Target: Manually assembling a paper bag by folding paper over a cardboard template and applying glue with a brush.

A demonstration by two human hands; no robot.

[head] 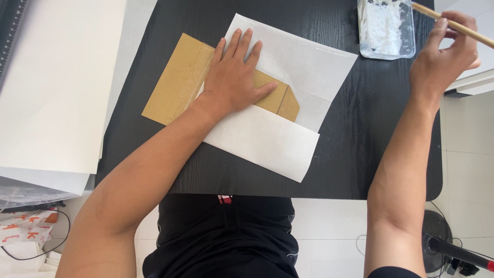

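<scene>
The left hand (pixel 234 77) lies flat, fingers spread, on a brown cardboard piece (pixel 180 77) wrapped in smooth white paper (pixel 303 67) on the black wood-grain bench (pixel 370 128). The cardboard's long axis runs diagonally, its clipped end pointing lower right. Right of the paper, the right hand (pixel 447 51) grips a thin wooden stick (pixel 465 30) beside a clear tray (pixel 386 28) of white paste.

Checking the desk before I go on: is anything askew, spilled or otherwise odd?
Nothing is spilled or damaged. The brown cardboard piece and the white paper folded over it lie at a slant to the black table edge, pinned flat by the left hand. The right hand holds a wooden stick at the clear tray.
</scene>
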